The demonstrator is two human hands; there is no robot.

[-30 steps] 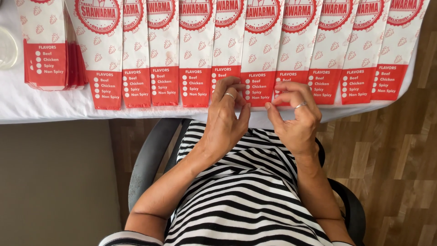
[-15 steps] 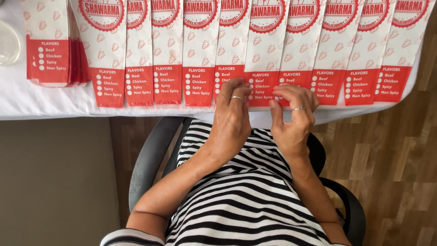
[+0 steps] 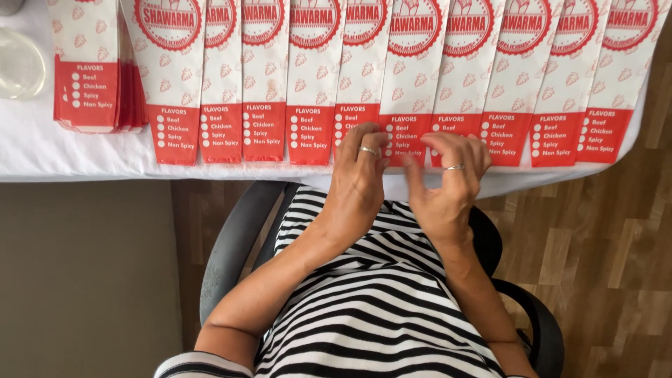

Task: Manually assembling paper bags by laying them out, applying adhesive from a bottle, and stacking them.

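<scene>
A row of overlapping red-and-white paper bags (image 3: 308, 84) lies along the table edge (image 3: 84, 157), red ends toward me. My left hand (image 3: 357, 178), ring on one finger, curls its fingers over the red lower end of a middle bag (image 3: 404, 134). My right hand (image 3: 448, 182), also ringed, is right beside it. Its fingers bend over the neighbouring bag's end (image 3: 442, 126), and its thumb reaches left under the edge. Both hands seem to pinch these bag ends. The left thumb is hidden.
A stack of the same bags (image 3: 91, 84) lies at the left end, next to a clear plastic dish (image 3: 17, 66). A white cloth covers the table. I sit in a dark office chair (image 3: 231, 245) on a wooden floor (image 3: 602, 245).
Both hands stay at the same bag ends. The fingers have shifted slightly, and the right hand's fingers have curled more over the edge.
</scene>
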